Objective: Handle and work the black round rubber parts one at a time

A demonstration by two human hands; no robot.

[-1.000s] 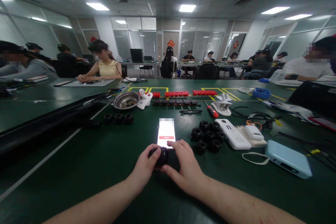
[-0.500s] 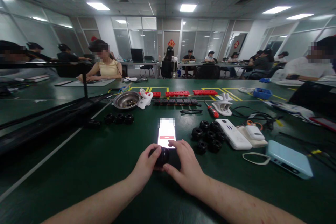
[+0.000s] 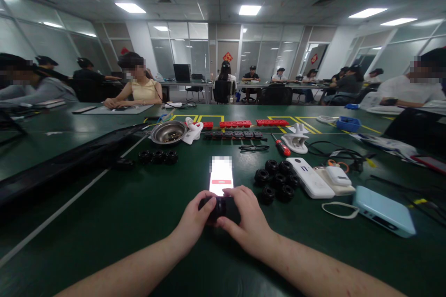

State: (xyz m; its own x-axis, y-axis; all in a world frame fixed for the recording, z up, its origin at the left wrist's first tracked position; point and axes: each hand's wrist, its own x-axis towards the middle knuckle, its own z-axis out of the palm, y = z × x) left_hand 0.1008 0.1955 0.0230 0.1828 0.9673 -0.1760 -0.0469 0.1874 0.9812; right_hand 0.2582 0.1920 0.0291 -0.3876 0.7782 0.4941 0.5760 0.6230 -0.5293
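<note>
Low over the front middle of the table, I hold a black round wheel-like part [image 3: 219, 207]. My left hand [image 3: 196, 213] is closed round its left side, thumb on top. On its right side, my right hand [image 3: 248, 213] has its fingers at the far edge and its thumb at the near edge. The fingers partly cover the part. Just beyond them lies a phone [image 3: 221, 174] with a bright white screen and a red bar. Several similar black wheel-like parts [image 3: 279, 179] are grouped to the right, and another row of them [image 3: 158, 157] sits to the left.
Farther back are a metal bowl [image 3: 168, 133] with small brass-coloured pieces, red trays [image 3: 235, 124], a black strip of parts [image 3: 237, 135] and a screwdriver [image 3: 283, 147]. A white device [image 3: 310, 178] and a light-blue box [image 3: 383, 211] lie right. Co-workers sit around.
My right fingers have drawn slightly closer round the black part, which has turned a little. At the left, a dark bar and its upright are no longer in view.
</note>
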